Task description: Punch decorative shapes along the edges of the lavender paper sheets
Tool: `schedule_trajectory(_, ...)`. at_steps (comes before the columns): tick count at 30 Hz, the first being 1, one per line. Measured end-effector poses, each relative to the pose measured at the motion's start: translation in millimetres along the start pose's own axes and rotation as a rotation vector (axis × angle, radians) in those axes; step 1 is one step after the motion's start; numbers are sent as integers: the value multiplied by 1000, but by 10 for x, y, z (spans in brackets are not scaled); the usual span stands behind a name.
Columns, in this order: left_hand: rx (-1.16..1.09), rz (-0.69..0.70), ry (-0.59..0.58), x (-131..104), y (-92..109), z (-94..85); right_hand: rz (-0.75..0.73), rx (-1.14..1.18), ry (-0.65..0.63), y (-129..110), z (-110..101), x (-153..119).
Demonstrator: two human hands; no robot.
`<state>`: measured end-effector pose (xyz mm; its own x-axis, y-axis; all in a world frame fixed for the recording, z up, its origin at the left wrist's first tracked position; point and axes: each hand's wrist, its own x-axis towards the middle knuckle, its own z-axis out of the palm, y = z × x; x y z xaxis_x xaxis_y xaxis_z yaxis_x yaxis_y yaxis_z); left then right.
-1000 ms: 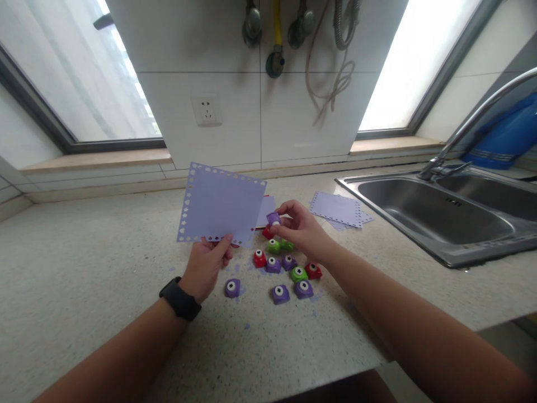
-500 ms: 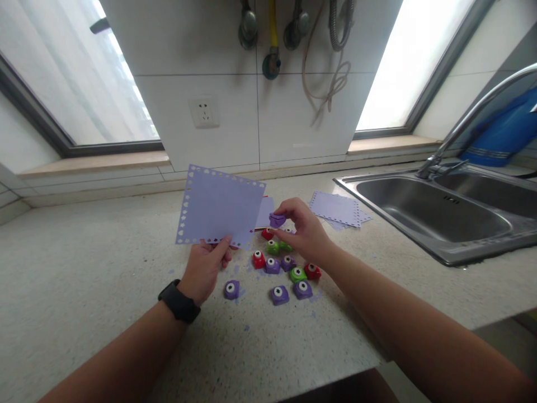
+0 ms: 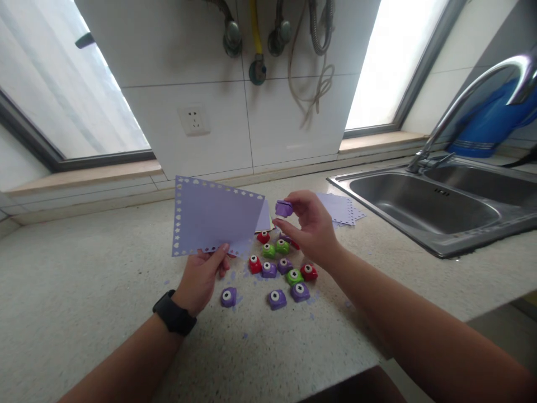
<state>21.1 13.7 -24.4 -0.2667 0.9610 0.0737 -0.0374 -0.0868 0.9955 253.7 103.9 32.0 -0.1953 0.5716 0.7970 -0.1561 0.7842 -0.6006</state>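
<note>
My left hand (image 3: 204, 274) pinches the lower edge of a lilac sheet of paper (image 3: 216, 215), thumb in front and fingers behind. Small shapes are punched along its top, left and bottom edges; the right edge looks plain. To the right of the sheet, my right hand (image 3: 309, 224) grips a small purple craft punch (image 3: 283, 209) between thumb and fingers, held apart from the paper. Below the hands, several craft punches stand on the counter, among them a red punch (image 3: 254, 264), a green punch (image 3: 295, 276) and a purple punch (image 3: 277, 299).
More punched lilac sheets (image 3: 338, 208) lie near the steel sink (image 3: 444, 246) on the right. Paper scraps are scattered over the speckled counter (image 3: 104, 268). A tiled wall with a socket (image 3: 193, 120) and pipes rises behind. A curved faucet (image 3: 461, 101) stands over the sink.
The punch in my right hand has been raised slightly and turned, its slot showing more clearly. The sheet in my left hand has tilted a little. The whole view has shifted slightly.
</note>
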Motion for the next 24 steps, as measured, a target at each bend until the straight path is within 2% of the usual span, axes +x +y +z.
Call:
schedule_trajectory(3,27,-1,-36,0,-11,-18,-131,-98,35,-96,-41,22)
schedule_trajectory(9,60,4,-36,3,-31,-32,-284,-166,-9,-209,-50,10)
schedule_trajectory(15,64,5,-14,3,-35,-26,-337,-209,-28,-277,-57,16)
schedule_trajectory(24,74,16,-2,-10,10,1,-336,-225,-68,-302,-46,5)
